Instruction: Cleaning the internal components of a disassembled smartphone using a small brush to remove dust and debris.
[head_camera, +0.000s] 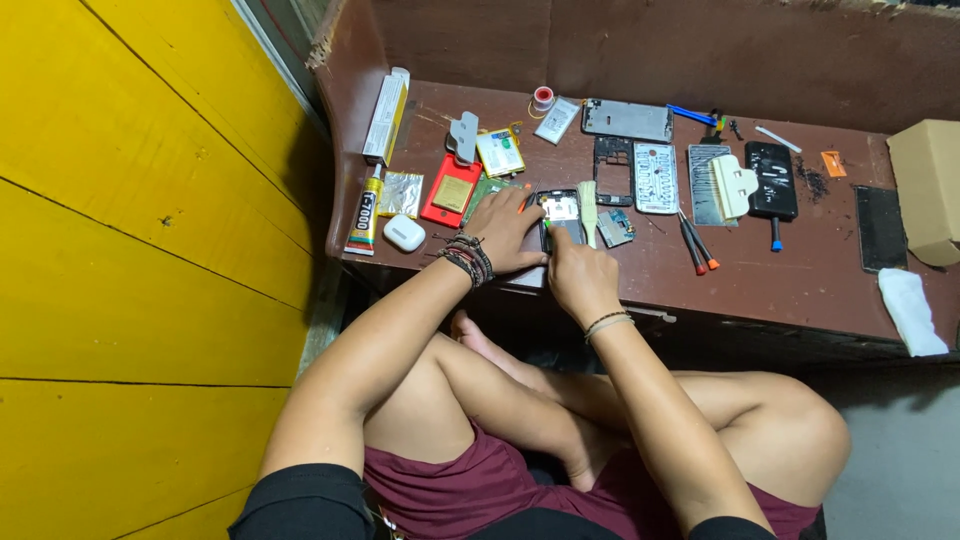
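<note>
Between both hands' fingers (540, 205) lies the opened phone (561, 212).

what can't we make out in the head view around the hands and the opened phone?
- Right hand: its fingertips and whatever they grip are hidden behind the hand itself.
- Opened phone: lower part covered by both hands; internal parts too small to tell.
- Left hand: an orange bit shows beside its fingers, too little of it to identify.
- Cardboard box: cut off by the right edge.
- Small screws or bits on the desk: too small.
</note>
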